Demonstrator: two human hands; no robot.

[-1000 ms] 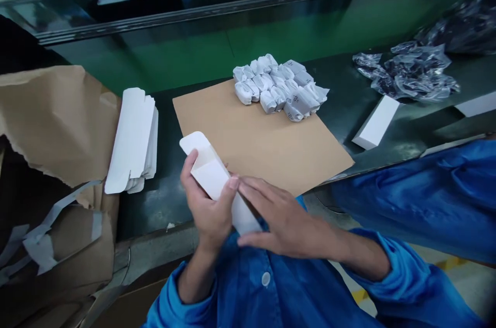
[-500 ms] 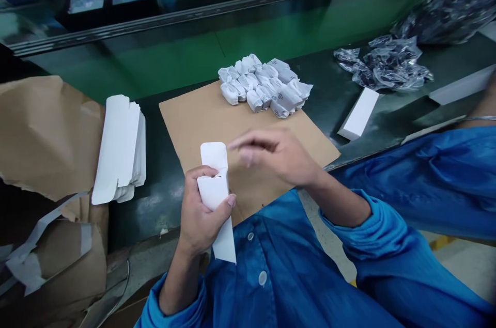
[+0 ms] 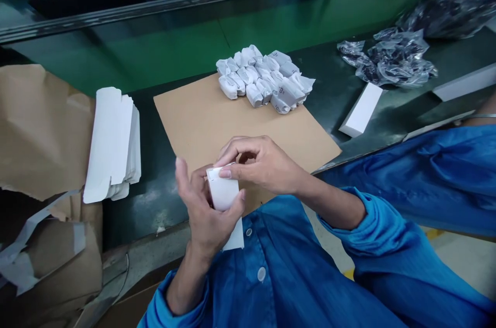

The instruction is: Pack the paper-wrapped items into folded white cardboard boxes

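Head view: narrow white cardboard box (image 3: pixel 223 194) at lower centre, tilted. Left hand (image 3: pixel 211 222) part-curled round its sides, one finger sticking up off it. Right hand (image 3: pixel 263 165) nearly closed, thumb and fingertips pinching its top end. Flat brown cardboard sheet (image 3: pixel 189 119) behind, on dark green table (image 3: pixel 155 209); white paper-wrapped pieces (image 3: pixel 265 77) clustered at its far edge, upper centre. Stacked flat white cartons (image 3: pixel 110 147), left of frame.
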